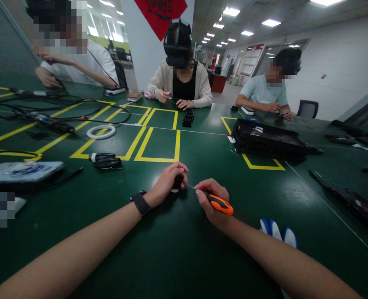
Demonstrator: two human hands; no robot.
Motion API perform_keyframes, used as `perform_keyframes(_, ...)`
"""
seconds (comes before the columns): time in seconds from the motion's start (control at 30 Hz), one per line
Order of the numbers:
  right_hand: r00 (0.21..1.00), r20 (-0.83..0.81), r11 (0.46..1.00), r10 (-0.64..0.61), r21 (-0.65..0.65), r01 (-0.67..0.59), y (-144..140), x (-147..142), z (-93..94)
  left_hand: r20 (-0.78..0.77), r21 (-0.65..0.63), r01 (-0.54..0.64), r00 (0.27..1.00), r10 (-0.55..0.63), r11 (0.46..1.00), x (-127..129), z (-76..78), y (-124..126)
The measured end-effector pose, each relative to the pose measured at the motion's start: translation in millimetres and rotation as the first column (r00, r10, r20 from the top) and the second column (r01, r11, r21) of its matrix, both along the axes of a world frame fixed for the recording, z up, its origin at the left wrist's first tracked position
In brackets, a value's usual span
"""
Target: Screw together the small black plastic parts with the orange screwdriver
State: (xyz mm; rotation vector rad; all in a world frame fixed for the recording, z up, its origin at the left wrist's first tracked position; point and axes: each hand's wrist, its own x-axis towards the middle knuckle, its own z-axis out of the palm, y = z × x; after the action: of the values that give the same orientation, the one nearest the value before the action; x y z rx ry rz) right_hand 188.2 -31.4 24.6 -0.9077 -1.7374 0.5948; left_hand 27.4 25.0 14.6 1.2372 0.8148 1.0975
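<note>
My left hand [171,182], with a dark watch on its wrist, is closed around a small black piece with a pale band [176,184]. Fingers cover most of that piece, so its kind cannot be made out. In my right hand [213,198] is a screwdriver [221,204] with an orange and black handle. Its thin shaft points left, and the tip reaches the fingers of my left hand beside the black piece. Whether the tip touches the piece is hidden. Both hands are low over the green table [159,249].
Black cylindrical pieces [105,160] and a white ring [101,132] lie left, near cables [46,118] and a phone [24,172]. To the right are a black casing [267,139], a circuit board [346,195] and blue-white gloves [279,232]. Several people sit across the table.
</note>
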Motion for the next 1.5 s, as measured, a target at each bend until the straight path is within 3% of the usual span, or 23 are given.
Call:
perform_keyframes(0.83, 0.997, -0.057, 0.998, 0.048, -0.038, -0.05, 2.5, 0.6, -1.5, -0.024, -0.006, -0.007, 1.0, 0.007, 1.0, 0.0, -0.6, 0.9)
perform_keyframes(1.07, 0.996, -0.01, 0.992, 0.092, 0.088, -0.091, 4.1, 2.5, 2.2, -0.005, -0.017, -0.007, 1.0, 0.007, 1.0, 0.1, -2.7, 1.9)
perform_keyframes(1.3, 0.998, -0.043, 0.998, 0.042, -0.042, -0.044, 3.1, 0.4, -1.7, -0.002, 0.001, 0.002, 1.0, -0.002, 1.0, -0.7, -2.7, 2.4)
perform_keyframes(1.5, 0.994, -0.036, 0.994, 0.1, 0.057, -0.097, 5.5, 3.5, -1.4, 0.003, 0.003, -0.002, 1.0, 0.002, 1.0, -1.2, -3.6, 2.8)
